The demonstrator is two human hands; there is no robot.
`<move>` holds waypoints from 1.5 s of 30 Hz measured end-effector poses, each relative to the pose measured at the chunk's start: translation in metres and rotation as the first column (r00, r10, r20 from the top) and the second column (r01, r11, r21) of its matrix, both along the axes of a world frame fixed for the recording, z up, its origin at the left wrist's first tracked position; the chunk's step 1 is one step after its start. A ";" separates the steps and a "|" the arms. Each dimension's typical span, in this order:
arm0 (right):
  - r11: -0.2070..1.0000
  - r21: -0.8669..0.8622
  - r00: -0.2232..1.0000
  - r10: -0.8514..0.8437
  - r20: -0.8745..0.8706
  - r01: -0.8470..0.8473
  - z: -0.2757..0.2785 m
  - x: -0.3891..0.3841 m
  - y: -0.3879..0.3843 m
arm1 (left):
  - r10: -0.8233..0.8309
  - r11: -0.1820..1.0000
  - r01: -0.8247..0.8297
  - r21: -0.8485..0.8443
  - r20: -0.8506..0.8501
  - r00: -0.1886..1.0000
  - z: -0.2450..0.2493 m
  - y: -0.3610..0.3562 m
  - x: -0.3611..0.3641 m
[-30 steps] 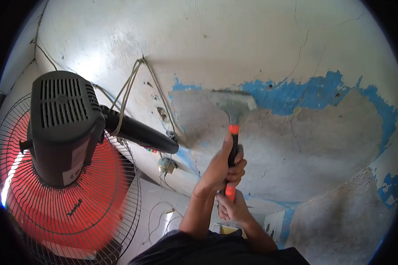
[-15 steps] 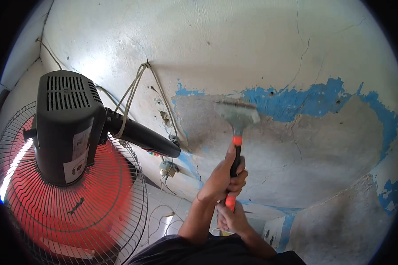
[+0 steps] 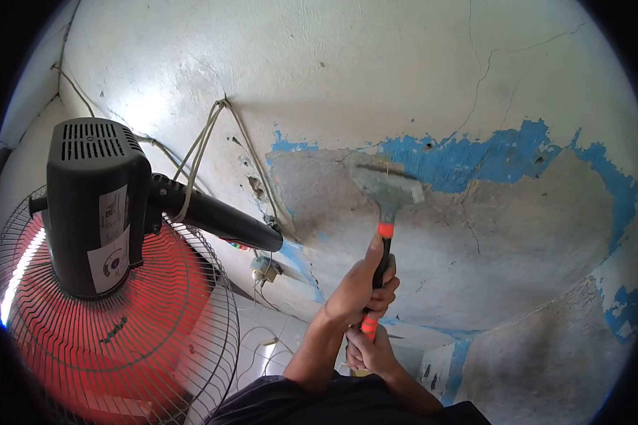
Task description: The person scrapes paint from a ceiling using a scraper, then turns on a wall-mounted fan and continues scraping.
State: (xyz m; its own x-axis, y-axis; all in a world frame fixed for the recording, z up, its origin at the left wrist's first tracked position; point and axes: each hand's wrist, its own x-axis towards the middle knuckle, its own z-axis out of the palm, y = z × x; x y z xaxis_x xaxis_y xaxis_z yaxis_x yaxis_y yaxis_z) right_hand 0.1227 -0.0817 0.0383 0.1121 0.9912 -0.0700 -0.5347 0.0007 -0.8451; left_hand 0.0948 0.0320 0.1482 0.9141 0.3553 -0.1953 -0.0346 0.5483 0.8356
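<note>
A long-handled wall scraper (image 3: pixel 388 191) with a wide, dusty blade and a black handle with orange bands points up at the wall. Its blade overlaps the lower border of the blue paint strip (image 3: pixel 439 163), where grey plaster (image 3: pixel 517 234) is laid bare. My left hand (image 3: pixel 365 287) is wrapped round the middle of the handle, thumb stretched along it. Lower down, my right hand (image 3: pixel 372 352) is closed round the handle's end, just below an orange band.
A large fan (image 3: pixel 96 212) with a wire guard and red blades fills the left side. Green cord (image 3: pixel 204 142) ties its black pole (image 3: pixel 223 218) to the wall. A socket with cables (image 3: pixel 264 270) hangs under the pole. Thin cracks run through the wall (image 3: pixel 376 64).
The scraper blade has shifted slightly right and down against the wall, with both hands still on the handle. The whole view has moved a little.
</note>
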 end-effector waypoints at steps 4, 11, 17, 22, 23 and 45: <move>1.000 0.011 1.000 0.009 -0.003 -0.009 0.002 0.006 0.000 | -0.007 0.998 0.007 -0.062 0.005 1.000 -0.010 -0.001 0.001; 1.000 0.017 1.000 -0.014 -0.008 0.014 0.003 0.008 -0.002 | 0.016 0.999 -0.016 0.028 -0.004 1.000 0.005 -0.004 0.005; 1.000 0.008 0.999 -0.013 -0.037 0.013 -0.004 0.011 -0.009 | 0.000 1.000 0.001 0.014 -0.024 1.000 -0.006 -0.007 0.011; 0.998 -0.059 0.994 -0.032 -0.101 0.026 -0.003 0.002 -0.016 | 0.009 1.000 -0.008 0.019 -0.041 0.999 -0.012 -0.013 0.008; 0.999 -0.027 0.996 -0.043 -0.078 0.041 -0.005 0.003 -0.015 | 0.001 1.000 0.000 0.013 -0.023 1.000 -0.012 -0.012 0.009; 0.998 -0.041 0.997 -0.060 -0.056 0.058 0.002 0.006 -0.027 | -0.017 1.000 0.017 -0.025 -0.026 1.000 -0.011 -0.022 0.016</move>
